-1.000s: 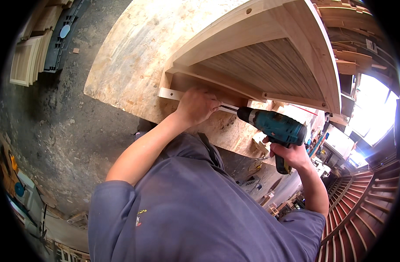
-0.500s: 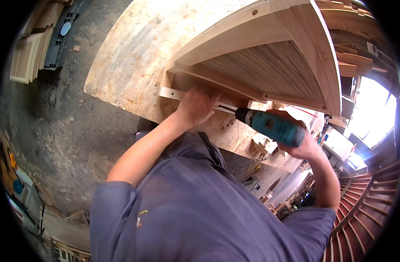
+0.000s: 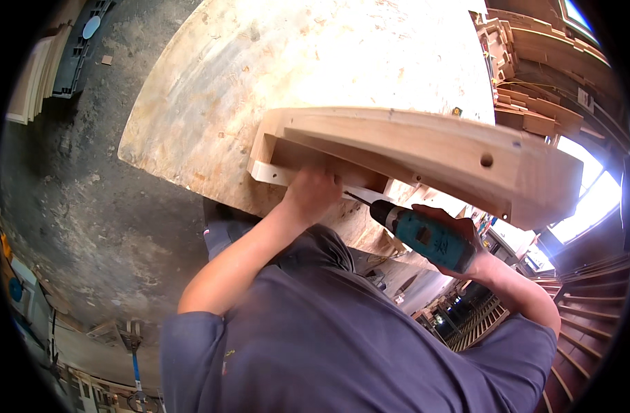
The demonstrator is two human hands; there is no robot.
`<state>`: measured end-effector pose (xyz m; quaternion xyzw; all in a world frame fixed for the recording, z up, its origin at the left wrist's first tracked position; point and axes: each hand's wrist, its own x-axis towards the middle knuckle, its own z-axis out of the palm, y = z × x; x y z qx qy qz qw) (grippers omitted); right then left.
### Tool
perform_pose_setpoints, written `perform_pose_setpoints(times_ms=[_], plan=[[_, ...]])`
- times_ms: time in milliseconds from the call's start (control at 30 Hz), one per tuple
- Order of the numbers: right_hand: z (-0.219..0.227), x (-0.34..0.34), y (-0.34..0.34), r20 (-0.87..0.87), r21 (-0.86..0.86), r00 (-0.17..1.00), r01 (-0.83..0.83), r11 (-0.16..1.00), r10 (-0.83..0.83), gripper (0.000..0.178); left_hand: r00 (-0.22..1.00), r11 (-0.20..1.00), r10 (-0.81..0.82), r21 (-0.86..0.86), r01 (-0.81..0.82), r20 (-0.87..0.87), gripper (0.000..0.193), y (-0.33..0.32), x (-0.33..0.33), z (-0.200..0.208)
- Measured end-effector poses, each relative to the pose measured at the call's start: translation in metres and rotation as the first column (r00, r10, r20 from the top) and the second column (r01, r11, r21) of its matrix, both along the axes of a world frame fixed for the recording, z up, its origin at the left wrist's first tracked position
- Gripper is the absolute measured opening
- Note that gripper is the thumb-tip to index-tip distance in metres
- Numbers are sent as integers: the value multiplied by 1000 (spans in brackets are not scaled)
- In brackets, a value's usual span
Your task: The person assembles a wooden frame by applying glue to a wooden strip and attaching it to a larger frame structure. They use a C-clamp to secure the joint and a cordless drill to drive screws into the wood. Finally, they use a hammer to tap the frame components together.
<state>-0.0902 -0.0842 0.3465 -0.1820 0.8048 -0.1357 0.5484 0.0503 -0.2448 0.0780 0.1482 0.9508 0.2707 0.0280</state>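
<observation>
**A person leans to a frame (image 3: 397,134), drill (image 3: 432,239) up**

A worn grey floor (image 3: 115,234) runs along the left of a workshop, beside a broad, pale bench (image 3: 198,117) scuffed and stained across its top. At the near edge of the bench stands a person in a dark grey shirt (image 3: 356,344), arms reaching forward. The frame, of light wood, rests on the bench near that edge, its thick, long side running from the middle of the view toward a bright window (image 3: 586,199) at right. Boards (image 3: 535,103) lie piled beyond the bench on the right; pale panels (image 3: 39,76) stand together at upper left.

The teal and black drill is in the right hand (image 3: 472,249), whose fingers are clamped around it; its chuck faces the frame. The left hand (image 3: 313,195) is at the pale strip (image 3: 269,173) along the frame's near side, fingers curled close together. Their tips are hidden, so whether they pinch anything cannot be told. A thin, dark bit (image 3: 357,199) slants from the drill toward the strip, ending just beside the left hand; contact is too small to tell. A round hole (image 3: 487,160) marks the frame's right part.
</observation>
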Motion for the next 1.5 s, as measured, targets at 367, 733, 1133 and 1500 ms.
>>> perform_pose_setpoints(times_ms=[367, 733, 1133, 1500], plan=[[-12, -10, -2, 99, -81, 995, 3, 997, 5, 81, 987, 970, 142, 207, -125, -71, 13, 9, -1, -15], [-9, -8, -24, 149, 78, 988, 23, 997, -35, 77, 986, 971, 152, 198, -136, -68, 11, 12, 0, -13], [-16, -27, -28, 90, -8, 946, -313, 950, 313, 77, 995, 987, 94, 139, -87, -43, 3, 6, 0, -8], [33, 39, 16, -189, -13, 981, -48, 999, 44, 77, 994, 994, -93, 58, 95, -50, 11, -5, 0, -12]])
